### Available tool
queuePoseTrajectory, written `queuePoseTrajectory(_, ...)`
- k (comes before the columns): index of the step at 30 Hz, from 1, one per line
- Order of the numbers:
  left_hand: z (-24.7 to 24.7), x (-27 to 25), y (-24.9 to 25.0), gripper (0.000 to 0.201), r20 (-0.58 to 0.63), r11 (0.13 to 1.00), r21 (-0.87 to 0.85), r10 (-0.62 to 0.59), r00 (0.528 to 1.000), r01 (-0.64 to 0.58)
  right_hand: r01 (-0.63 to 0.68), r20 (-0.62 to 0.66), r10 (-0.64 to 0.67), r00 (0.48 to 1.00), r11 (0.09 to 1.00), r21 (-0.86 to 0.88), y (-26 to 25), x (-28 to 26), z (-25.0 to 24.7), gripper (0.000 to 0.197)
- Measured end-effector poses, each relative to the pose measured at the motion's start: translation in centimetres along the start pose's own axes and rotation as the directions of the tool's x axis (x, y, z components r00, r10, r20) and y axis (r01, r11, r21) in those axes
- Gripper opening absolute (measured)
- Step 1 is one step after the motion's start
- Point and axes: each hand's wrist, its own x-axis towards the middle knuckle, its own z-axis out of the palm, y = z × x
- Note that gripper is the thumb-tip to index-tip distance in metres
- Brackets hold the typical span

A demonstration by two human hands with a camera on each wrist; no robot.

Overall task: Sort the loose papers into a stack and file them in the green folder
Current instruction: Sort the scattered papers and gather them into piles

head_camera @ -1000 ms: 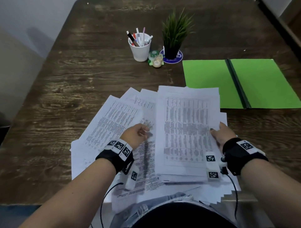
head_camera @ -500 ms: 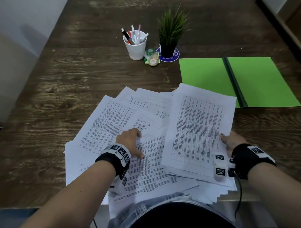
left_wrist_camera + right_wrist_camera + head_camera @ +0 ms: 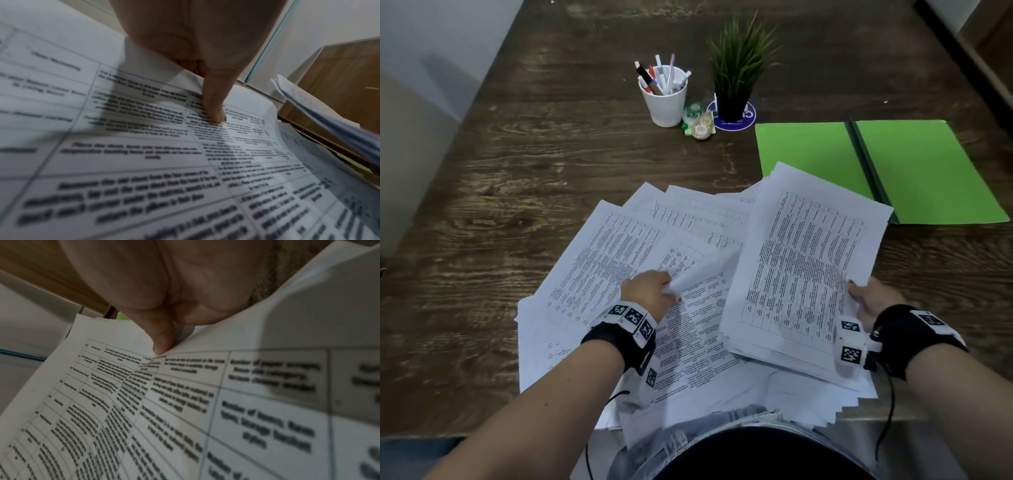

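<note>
Right hand [image 3: 869, 301] grips the near right edge of the gathered stack [image 3: 804, 270], thumb on top, fingers under, as the right wrist view shows. Compared with a second ago, the stack has swung clockwise and slid right: it lay square to the table edge then; now its far right corner overlaps the near left part of the green folder [image 3: 928, 171]. Its near edge rests on the loose sheets.

Left hand [image 3: 650, 291] has moved from the middle of the spread to a single sheet [image 3: 705, 274] left of the stack. It now pinches that sheet's corner, which curls up off the pile. In the left wrist view one finger [image 3: 213, 104] presses down on printed paper while a sheet bows upward to the right of it.

Loose papers [image 3: 619, 246] remain fanned over the near centre of the table [image 3: 517, 171], several hanging over the near edge. Folder lies open and flat, far right, nothing filed in it.

Judgement: gathering is under way, one sheet at a time. Swinging the stack aside probably uncovers the sheets below it. The lifted sheet likely goes onto the stack next. Many sheets remain, so filing is some way off.

Risk: the stack is held at one edge only, so its sheets may fan out or slip.
</note>
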Motion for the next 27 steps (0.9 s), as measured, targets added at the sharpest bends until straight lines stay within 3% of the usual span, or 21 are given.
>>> queuePoseTrajectory(3,0.4,0.1,-0.5,0.039,-0.058,0.999,-0.001,0.035,0.998,-0.035,-0.017,0.058,0.007,0.998,0.982,0.186,-0.4,-1.1,-0.3,0.037)
queuePoseTrajectory(6,0.7,0.0,-0.1,0.051,-0.015,0.999,-0.037,0.025,1.0,-0.026,-0.027,0.079,0.006,0.997,0.965,0.261,-0.5,-1.4,-0.4,0.028)
queuePoseTrajectory(13,0.9,-0.5,1.1,0.025,0.087,0.976,-0.216,-0.015,0.996,0.033,-0.1,0.118,0.065,0.991,0.942,0.322,0.5,0.2,-0.5,0.039)
queuePoseTrajectory(16,0.3,-0.6,0.4,0.017,0.062,0.969,-0.238,-0.044,0.997,0.058,-0.105,0.122,0.068,0.99,0.938,0.331,0.5,0.3,-0.5,0.039)
queuePoseTrajectory(21,-1.9,-0.4,-2.4,0.019,0.01,0.926,-0.326,-0.196,0.981,0.189,-0.112,0.13,0.075,0.989,0.944,0.312,0.5,0.2,-0.7,0.067)
queuePoseTrajectory(23,-2.7,-0.4,-3.7,0.016,-0.033,0.91,-0.356,-0.24,0.97,0.213,-0.105,0.142,0.066,0.988,0.951,0.292,0.3,0.3,-0.5,0.043)
queuePoseTrajectory(25,-3.0,-0.3,-5.0,0.017,-0.08,0.887,-0.396,-0.29,0.954,0.236,-0.105,0.134,0.072,0.988,0.959,0.265,0.3,0.6,-0.5,0.031)
queuePoseTrajectory(26,-3.1,-0.3,-5.4,0.022,-0.107,0.877,-0.415,-0.312,0.944,0.243,-0.085,0.151,0.05,0.987,0.969,0.233,0.0,0.2,-0.3,0.036)
queuePoseTrajectory(27,-3.1,-0.3,-5.8,0.029,-0.125,0.863,-0.44,-0.334,0.934,0.25,-0.054,0.132,0.031,0.991,0.983,0.177,0.1,0.6,-0.2,0.063)
